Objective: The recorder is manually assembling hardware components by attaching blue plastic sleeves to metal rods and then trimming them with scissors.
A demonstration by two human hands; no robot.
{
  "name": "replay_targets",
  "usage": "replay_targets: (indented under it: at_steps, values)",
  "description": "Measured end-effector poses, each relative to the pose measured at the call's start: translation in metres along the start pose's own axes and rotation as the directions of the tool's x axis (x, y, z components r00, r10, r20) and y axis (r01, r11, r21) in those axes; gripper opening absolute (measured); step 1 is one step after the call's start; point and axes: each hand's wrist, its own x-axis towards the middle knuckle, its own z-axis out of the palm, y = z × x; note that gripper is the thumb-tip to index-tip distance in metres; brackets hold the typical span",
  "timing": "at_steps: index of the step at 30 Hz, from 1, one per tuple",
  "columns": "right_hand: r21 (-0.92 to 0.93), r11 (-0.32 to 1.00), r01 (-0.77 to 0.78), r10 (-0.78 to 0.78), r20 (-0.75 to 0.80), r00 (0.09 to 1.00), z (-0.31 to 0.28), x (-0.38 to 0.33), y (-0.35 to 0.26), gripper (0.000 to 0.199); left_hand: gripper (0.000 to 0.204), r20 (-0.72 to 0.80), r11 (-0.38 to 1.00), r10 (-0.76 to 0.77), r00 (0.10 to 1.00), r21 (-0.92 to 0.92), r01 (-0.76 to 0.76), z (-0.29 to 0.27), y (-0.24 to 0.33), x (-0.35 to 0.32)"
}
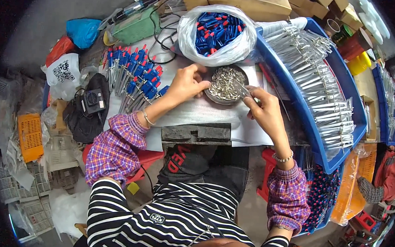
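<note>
A round dark dish point(215, 99) filled with small shiny metal pins point(227, 81) lies between my hands. On its left, my left hand point(188, 81) is at the rim with thumb and forefinger apart, and I see nothing between them. Over the right part of the dish, my right hand point(263, 105) pinches a slim silver metal piece point(242, 88) with thumb and fingers. Its thin end points down toward the pins. Left of my left wrist stand several assembled silver pieces with blue, red-tipped handles point(139, 72).
A clear plastic bag point(185, 32) of blue and red handles stands behind the dish. To the right, a long blue bin point(285, 77) holds rows of silver metal parts point(318, 76). A green box point(135, 27), cables and a small black device point(93, 100) are at the left.
</note>
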Motion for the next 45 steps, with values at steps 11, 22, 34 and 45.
replay_targets:
  at_steps: [11,22,34,45]
  values:
    - [-0.059,0.998,0.026,-0.025,0.011,1.0,-0.008,-0.004,0.001,0.012,0.025,0.07,0.979,0.131,0.989,0.15,-0.14,-0.013,0.033,-0.014]
    - [-0.455,0.807,0.376,-0.422,0.0,0.907,0.005,0.071,-0.041,0.014,0.021,0.196,0.443,0.673,0.713,0.664,-0.602,-0.058,0.036,0.017]
    - [-0.377,0.879,0.292,-0.29,0.066,0.955,-0.009,0.068,-0.023,0.012,0.021,0.04,0.491,0.75,0.661,0.636,-0.596,-0.052,0.061,0.076]
    - [0.013,1.0,0.017,-0.017,0.011,1.0,-0.021,0.004,-0.05,0.011,0.03,-0.028,0.513,0.667,0.744,0.742,-0.432,-0.031,0.049,0.125]
